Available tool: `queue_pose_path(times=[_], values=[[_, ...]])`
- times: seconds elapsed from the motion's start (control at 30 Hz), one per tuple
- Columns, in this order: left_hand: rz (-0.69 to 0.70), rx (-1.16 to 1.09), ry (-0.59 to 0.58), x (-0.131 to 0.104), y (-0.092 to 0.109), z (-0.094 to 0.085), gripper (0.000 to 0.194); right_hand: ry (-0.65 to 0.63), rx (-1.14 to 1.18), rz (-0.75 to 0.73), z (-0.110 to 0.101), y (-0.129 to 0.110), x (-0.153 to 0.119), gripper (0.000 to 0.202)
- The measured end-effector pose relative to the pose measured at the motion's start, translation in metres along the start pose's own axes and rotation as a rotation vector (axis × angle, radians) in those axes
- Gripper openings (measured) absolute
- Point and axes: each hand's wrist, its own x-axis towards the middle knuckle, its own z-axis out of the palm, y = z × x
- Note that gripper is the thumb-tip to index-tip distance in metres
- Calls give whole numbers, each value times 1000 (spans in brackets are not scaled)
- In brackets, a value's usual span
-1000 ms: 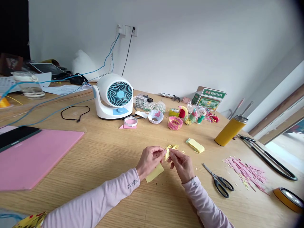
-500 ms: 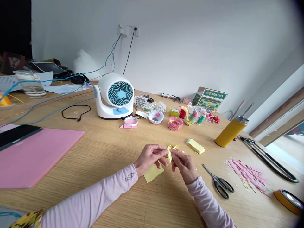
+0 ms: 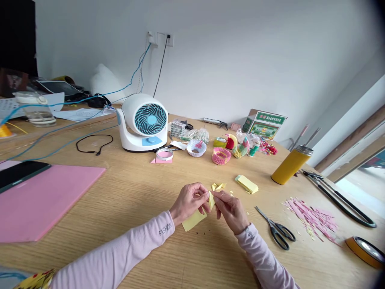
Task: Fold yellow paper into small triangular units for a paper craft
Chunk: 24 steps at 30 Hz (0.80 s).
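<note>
Between my two hands is a small folded piece of yellow paper (image 3: 211, 200). My left hand (image 3: 190, 202) pinches its left side with thumb and fingers. From the right, my right hand (image 3: 231, 209) grips the other edge between thumb and forefinger. Flat on the table below my left hand lies a yellow paper sheet (image 3: 194, 220), partly covered by the fingers. Some folded yellow paper pieces (image 3: 218, 186) rest just beyond the fingertips. A stack of yellow paper slips (image 3: 247, 184) sits farther to the right.
Black-handled scissors (image 3: 276, 228) lie right of my right hand, near pink paper strips (image 3: 313, 218) and a tape roll (image 3: 366, 251). A yellow tumbler (image 3: 291, 165) stands behind them. Across the back are a white fan (image 3: 143, 122) and a pink paper bowl (image 3: 221, 155). A pink board (image 3: 60, 200) lies left.
The folded yellow paper has turned between my fingers and shifted slightly left, and my hands have drawn closer together. The yellow pieces behind it now show more clearly. The view has moved slightly.
</note>
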Motion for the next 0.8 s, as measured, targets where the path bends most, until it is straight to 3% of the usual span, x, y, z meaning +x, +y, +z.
queue_pose_path(times=[0.43, 0.67, 0.8], values=[[-9, 20, 56, 1, 1, 2, 32, 59, -11, -7, 3, 0, 0, 33], [-237, -239, -57, -2, -4, 2, 36, 182, 20, -18, 3, 6, 2, 35], [-291, -311, -67, -2, -6, 0, 38, 199, -33, -32, 4, 6, 2, 33]])
